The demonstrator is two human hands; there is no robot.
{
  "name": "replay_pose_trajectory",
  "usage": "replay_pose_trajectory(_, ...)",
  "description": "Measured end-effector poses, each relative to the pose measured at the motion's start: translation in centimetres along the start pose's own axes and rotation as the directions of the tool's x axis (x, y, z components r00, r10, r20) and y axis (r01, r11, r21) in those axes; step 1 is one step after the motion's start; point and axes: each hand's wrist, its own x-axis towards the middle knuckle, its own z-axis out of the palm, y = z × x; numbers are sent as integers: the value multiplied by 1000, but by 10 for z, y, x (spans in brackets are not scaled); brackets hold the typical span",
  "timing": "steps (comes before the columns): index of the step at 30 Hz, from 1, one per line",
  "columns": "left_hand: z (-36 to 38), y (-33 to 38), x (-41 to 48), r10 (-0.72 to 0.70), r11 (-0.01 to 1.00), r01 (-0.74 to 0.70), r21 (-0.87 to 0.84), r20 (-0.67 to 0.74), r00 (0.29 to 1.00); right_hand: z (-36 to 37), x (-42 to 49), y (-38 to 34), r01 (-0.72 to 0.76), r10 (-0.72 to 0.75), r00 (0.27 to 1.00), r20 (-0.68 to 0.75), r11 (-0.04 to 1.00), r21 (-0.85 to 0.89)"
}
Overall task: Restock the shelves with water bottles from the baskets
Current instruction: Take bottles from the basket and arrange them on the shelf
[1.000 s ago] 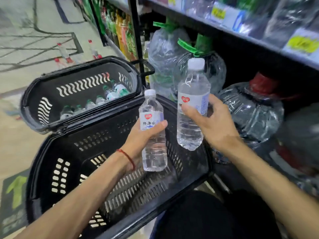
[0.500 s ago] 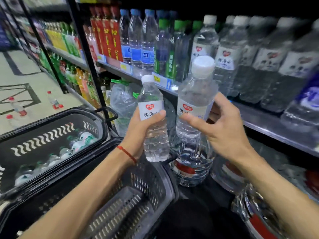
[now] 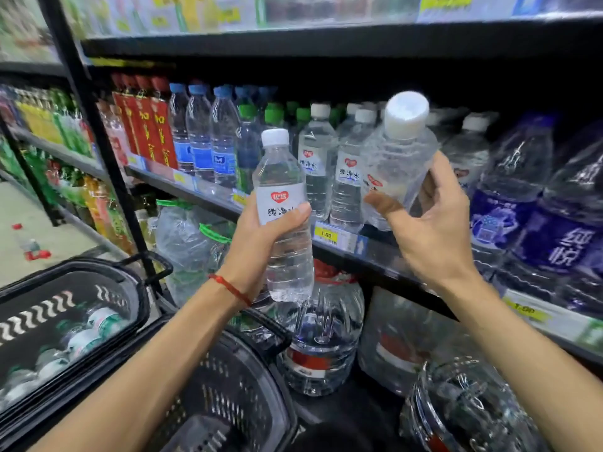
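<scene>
Gripping water bottles before shelf

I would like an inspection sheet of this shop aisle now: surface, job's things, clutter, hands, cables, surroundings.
Surface: shelf carries rows of white-capped bottles.
Job's things: upright bottle, tilted bottle; left basket holds bottles.
Clutter: loose bottles lie on the floor.
Hands: left hand grips the upright bottle; right hand holds the tilted bottle.
Cables: nothing seen.
Surroundings: big water jugs below the shelf; red-labelled drinks further left.
</scene>
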Motion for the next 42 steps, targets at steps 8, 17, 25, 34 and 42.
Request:
replay_pose_trajectory(8,10,-10,3,-38,999,37,32,42,998,-1,6,38,-217,217,975,-58,976,-5)
replay_pose_trajectory(17,15,-9,2,-46,999,45,28,33,998,0,16,49,-395,415,910,-16,853,-342)
replay_pose_trajectory(25,21,-7,2,-39,999,38,23,37,999,-4,15,53,-419,437,897,-62,797,-436)
replay_pose_trajectory(34,27,-13,2,-51,999,51,7,33,998,6,16,54,-424,436,896,-85,783,-455)
replay_pose_trajectory(42,38,-4,-4,-88,992,97,-82,115,989,3,5,44,-356,382,922,-57,786,-505)
